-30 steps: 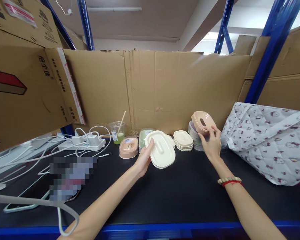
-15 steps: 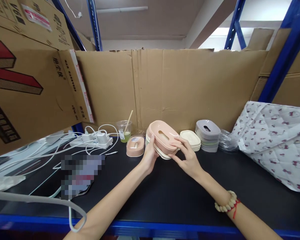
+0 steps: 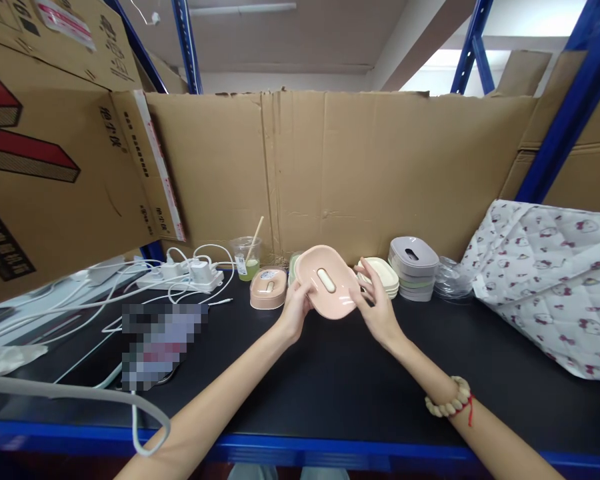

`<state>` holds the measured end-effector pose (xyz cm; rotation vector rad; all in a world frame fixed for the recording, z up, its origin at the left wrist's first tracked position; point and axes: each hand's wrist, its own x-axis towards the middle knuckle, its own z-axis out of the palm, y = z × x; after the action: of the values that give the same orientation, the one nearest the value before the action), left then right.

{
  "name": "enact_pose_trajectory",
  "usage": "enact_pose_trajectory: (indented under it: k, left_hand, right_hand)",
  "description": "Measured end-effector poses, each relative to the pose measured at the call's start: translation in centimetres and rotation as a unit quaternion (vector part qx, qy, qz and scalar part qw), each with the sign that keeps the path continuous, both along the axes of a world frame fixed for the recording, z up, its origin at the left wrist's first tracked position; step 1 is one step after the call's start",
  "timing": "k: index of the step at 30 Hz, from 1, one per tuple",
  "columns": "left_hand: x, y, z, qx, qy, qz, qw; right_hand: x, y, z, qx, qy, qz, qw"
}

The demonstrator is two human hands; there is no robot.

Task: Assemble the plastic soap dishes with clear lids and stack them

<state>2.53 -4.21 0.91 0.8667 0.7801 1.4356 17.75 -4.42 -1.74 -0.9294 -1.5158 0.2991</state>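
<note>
A glossy pink plastic box [image 3: 316, 293] with rounded corners is held up above the black tabletop, its top tilted toward me. In the oval slot of that top sits a cream piece. My left hand [image 3: 296, 310] is closed on the box's left edge, thumb on top. At the right edge, my right hand [image 3: 377, 303] touches the box with its thumb, the other fingers curved loosely beside it and partly hidden. A similar pink box [image 3: 269, 290] stands on the table to the left. Behind my right fingers is a stack of cream lids or trays [image 3: 387, 277].
Stacked grey-lilac boxes [image 3: 414, 267] and clear plastic lids [image 3: 453, 280] stand at right, near a patterned white quilted bag [image 3: 545, 287]. A cup of green drink [image 3: 249, 263], power strip [image 3: 200, 283] and tangled white cables lie left. Cardboard [image 3: 380, 167] walls the back.
The pink box has been tipped so its top faces me more fully, and a cream piece now shows in its slot. My right hand's fingers have loosened and shifted slightly off its front edge.
</note>
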Motion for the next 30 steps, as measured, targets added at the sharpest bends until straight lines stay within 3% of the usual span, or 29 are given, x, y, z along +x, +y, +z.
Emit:
enact_pose_trajectory:
  k: [7, 13, 16, 20, 22, 25, 27, 30]
  left_hand:
    - [0.5, -0.3, -0.4, 0.007, 0.072, -0.057, 0.996]
    - [0.3, 0.0, -0.6, 0.096, 0.139, 0.02, 0.985]
    - [0.2, 0.1, -0.9, 0.087, 0.14, 0.015, 0.986]
    - [0.3, 0.1, -1.0, 0.027, 0.065, 0.003, 0.998]
    - [0.4, 0.0, -1.0, -0.009, 0.023, -0.01, 1.0]
    - [0.3, -0.1, -0.9, -0.049, -0.007, -0.032, 0.998]
    - [0.3, -0.2, -0.8, -0.07, -0.002, -0.046, 0.996]
    - [0.4, -0.4, -0.7, -0.097, 0.013, -0.086, 0.992]
  right_hand:
    - [-0.1, -0.2, 1.1, -0.178, 0.135, 0.094, 0.97]
    - [-0.6, -0.8, 1.5, -0.174, 0.145, 0.085, 0.97]
    - [-0.4, -0.8, 1.4, -0.162, 0.116, 0.078, 0.977]
    - [0.1, -0.5, 1.2, -0.122, 0.066, 0.056, 0.989]
    - [0.7, 0.0, 1.3, -0.098, 0.066, 0.017, 0.993]
    - [2.8, 1.3, 1.6, -0.024, 0.094, -0.106, 0.99]
    - [5.1, 2.4, 1.7, 0.035, 0.124, -0.21, 0.969]
    - [9.3, 3.5, 1.5, 0.086, 0.147, -0.374, 0.911]
